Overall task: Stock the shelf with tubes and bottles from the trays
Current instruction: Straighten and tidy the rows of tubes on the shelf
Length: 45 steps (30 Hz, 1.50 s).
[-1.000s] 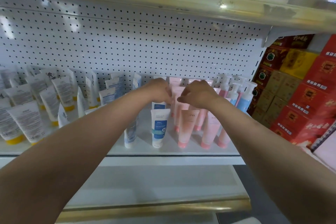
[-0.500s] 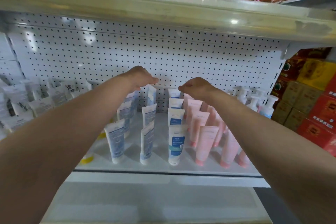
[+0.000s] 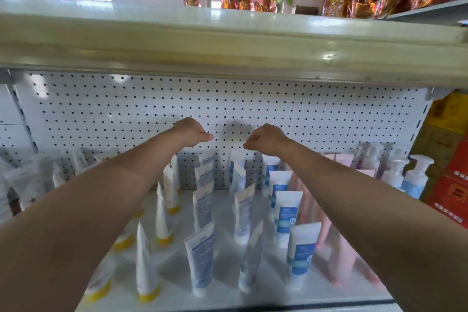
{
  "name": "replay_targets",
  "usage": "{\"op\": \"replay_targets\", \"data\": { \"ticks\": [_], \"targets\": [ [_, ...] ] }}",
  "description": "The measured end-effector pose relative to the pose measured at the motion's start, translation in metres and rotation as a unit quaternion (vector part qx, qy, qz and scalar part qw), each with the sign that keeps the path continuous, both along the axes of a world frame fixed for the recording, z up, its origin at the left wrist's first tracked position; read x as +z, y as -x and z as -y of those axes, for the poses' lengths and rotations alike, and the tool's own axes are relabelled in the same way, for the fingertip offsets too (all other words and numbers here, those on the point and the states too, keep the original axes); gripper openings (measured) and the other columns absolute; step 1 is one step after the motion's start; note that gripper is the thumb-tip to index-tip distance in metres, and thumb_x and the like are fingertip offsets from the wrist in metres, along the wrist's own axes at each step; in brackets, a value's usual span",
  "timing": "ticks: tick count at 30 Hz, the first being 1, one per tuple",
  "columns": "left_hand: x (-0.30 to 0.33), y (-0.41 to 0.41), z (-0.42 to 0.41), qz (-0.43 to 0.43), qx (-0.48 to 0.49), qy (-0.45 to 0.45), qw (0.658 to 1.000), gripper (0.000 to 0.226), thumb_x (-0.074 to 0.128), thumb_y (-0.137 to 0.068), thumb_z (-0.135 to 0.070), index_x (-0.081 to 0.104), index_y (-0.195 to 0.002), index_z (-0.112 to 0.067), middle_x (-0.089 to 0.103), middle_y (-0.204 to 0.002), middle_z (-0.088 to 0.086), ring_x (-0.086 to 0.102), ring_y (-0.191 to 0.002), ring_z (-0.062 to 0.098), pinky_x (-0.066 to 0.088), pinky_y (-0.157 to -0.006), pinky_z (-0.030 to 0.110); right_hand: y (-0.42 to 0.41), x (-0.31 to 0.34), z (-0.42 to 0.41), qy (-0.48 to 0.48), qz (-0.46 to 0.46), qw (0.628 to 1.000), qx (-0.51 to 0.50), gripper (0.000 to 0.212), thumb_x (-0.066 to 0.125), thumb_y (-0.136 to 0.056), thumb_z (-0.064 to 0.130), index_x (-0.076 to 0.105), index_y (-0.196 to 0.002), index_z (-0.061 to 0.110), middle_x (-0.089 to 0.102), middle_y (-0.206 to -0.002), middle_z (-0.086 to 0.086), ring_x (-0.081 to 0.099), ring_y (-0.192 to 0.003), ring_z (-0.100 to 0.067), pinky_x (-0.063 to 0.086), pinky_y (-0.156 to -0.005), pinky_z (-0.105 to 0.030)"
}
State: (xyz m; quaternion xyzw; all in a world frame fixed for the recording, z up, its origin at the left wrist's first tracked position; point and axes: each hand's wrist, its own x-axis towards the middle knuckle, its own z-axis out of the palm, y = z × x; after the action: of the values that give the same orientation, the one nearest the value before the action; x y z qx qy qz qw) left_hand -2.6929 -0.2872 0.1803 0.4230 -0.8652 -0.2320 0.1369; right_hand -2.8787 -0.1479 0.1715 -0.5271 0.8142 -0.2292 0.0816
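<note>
Mostly white tubes [image 3: 284,213] (blue labels), upright, capped ends down

Shelf [image 3: 228,296]: carrying rows of tubes standing cap-down, running front to back.
Tubes, left rows [image 3: 145,261]: standing under the left forearm.
Tubes, middle rows [image 3: 201,258]: standing between the two forearms.
Tubes, right rows [image 3: 301,256]: standing beside and partly under the right forearm.
Pump bottles [image 3: 415,180]: standing at the shelf's far right, near the back.
Pegboard [image 3: 126,114]: standing behind everything.
Left hand [image 3: 191,132]: hanging above the back tubes, in front of the pegboard.
Right hand [image 3: 266,137]: hanging level with it, apart.
Upper shelf [image 3: 228,40]: lying overhead.
Boxes [image 3: 450,159]: sitting right of the shelf.
</note>
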Motion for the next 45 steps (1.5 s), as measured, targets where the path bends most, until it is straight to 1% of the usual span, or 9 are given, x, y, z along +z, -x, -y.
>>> {"op": "replay_targets", "data": {
  "ticks": [2, 4, 9, 12, 16, 21, 29, 40, 45],
  "targets": [
    [-0.008, 0.002, 0.017, 0.015, -0.001, 0.001, 1.0, 0.038, 0.065, -0.093, -0.042, 0.071, -0.104, -0.006, 0.069, -0.116, 0.011, 0.063, -0.108, 0.027, 0.05, -0.093, 0.033, 0.002, -0.002, 0.015, 0.007, -0.006, 1.0, -0.005, 0.024, 0.075, -0.087, 0.036, 0.077, -0.102, 0.016, 0.074, -0.107, -0.002, 0.068, -0.099, -0.019, 0.053, -0.088, -0.029],
    [-0.015, 0.005, 0.028, 0.023, -0.003, 0.0, 1.0, 0.043, 0.068, -0.091, -0.042, 0.073, -0.113, -0.005, 0.07, -0.117, 0.011, 0.063, -0.111, 0.027, 0.049, -0.098, 0.034, 0.003, -0.005, 0.029, 0.01, -0.007, 1.0, -0.015, 0.023, 0.077, -0.086, 0.034, 0.078, -0.101, 0.017, 0.074, -0.104, -0.001, 0.07, -0.093, -0.019, 0.055, -0.084, -0.029],
    [-0.034, 0.016, 0.054, 0.045, -0.019, 0.016, 0.999, 0.034, 0.069, -0.09, -0.043, 0.073, -0.089, -0.009, 0.068, -0.08, 0.006, 0.065, -0.086, 0.024, 0.051, -0.08, 0.029, 0.004, -0.018, 0.059, -0.017, -0.021, 0.999, -0.036, 0.019, 0.078, -0.084, 0.038, 0.079, -0.093, 0.022, 0.076, -0.097, 0.0, 0.07, -0.081, -0.014, 0.055, -0.077, -0.026],
    [-0.046, 0.021, 0.066, 0.029, -0.035, 0.018, 0.999, 0.038, 0.069, -0.09, -0.042, 0.073, -0.096, -0.004, 0.072, -0.097, 0.008, 0.068, -0.097, 0.025, 0.051, -0.083, 0.03, 0.006, -0.026, 0.068, -0.007, -0.009, 0.999, -0.042, 0.021, 0.078, -0.084, 0.038, 0.08, -0.099, 0.022, 0.076, -0.102, 0.001, 0.07, -0.089, -0.016, 0.056, -0.082, -0.029],
    [-0.053, 0.024, 0.069, 0.002, -0.107, 0.001, 0.994, 0.034, 0.069, -0.09, -0.042, 0.067, -0.117, -0.021, 0.064, -0.126, -0.001, 0.059, -0.117, 0.02, 0.047, -0.095, 0.032, 0.01, -0.032, 0.077, 0.008, 0.008, 0.999, -0.044, 0.023, 0.077, -0.085, 0.038, 0.081, -0.101, 0.023, 0.075, -0.103, 0.004, 0.068, -0.092, -0.015, 0.056, -0.088, -0.033],
    [-0.051, 0.026, 0.075, 0.056, -0.152, -0.007, 0.987, 0.032, 0.05, -0.098, -0.05, 0.071, -0.114, -0.031, 0.064, -0.107, -0.007, 0.059, -0.102, 0.014, 0.044, -0.081, 0.028, 0.016, -0.036, 0.083, -0.008, 0.029, 0.999, -0.034, 0.029, 0.075, -0.087, 0.04, 0.079, -0.106, 0.019, 0.071, -0.104, 0.004, 0.063, -0.099, -0.015, 0.05, -0.083, -0.028],
    [-0.05, 0.026, 0.082, 0.041, -0.132, -0.037, 0.99, 0.05, 0.041, -0.101, -0.054, 0.075, -0.105, -0.018, 0.073, -0.096, -0.002, 0.063, -0.091, 0.014, 0.048, -0.095, 0.032, 0.018, -0.046, 0.086, -0.027, 0.036, 0.998, -0.034, 0.027, 0.072, -0.09, 0.04, 0.076, -0.108, 0.021, 0.065, -0.096, 0.005, 0.057, -0.09, -0.013, 0.043, -0.079, -0.027],
    [-0.06, 0.026, 0.091, 0.0, -0.113, -0.037, 0.993, 0.022, 0.062, -0.092, -0.026, 0.078, -0.091, -0.011, 0.076, -0.094, 0.001, 0.068, -0.097, 0.024, 0.05, -0.081, 0.03, 0.021, -0.045, 0.086, -0.016, 0.026, 0.998, -0.063, 0.029, 0.078, -0.086, 0.034, 0.074, -0.107, 0.014, 0.071, -0.109, -0.003, 0.066, -0.098, -0.02, 0.051, -0.082, -0.031],
    [-0.064, 0.024, 0.089, -0.005, -0.128, 0.007, 0.992, 0.017, 0.073, -0.088, -0.015, 0.078, -0.104, -0.017, 0.072, -0.1, -0.005, 0.063, -0.095, 0.011, 0.045, -0.086, 0.023, 0.02, -0.05, 0.087, -0.028, 0.023, 0.996, -0.076, 0.024, 0.079, -0.085, 0.031, 0.079, -0.102, 0.014, 0.073, -0.108, -0.002, 0.07, -0.097, -0.021, 0.058, -0.087, -0.035]
  ]
}}
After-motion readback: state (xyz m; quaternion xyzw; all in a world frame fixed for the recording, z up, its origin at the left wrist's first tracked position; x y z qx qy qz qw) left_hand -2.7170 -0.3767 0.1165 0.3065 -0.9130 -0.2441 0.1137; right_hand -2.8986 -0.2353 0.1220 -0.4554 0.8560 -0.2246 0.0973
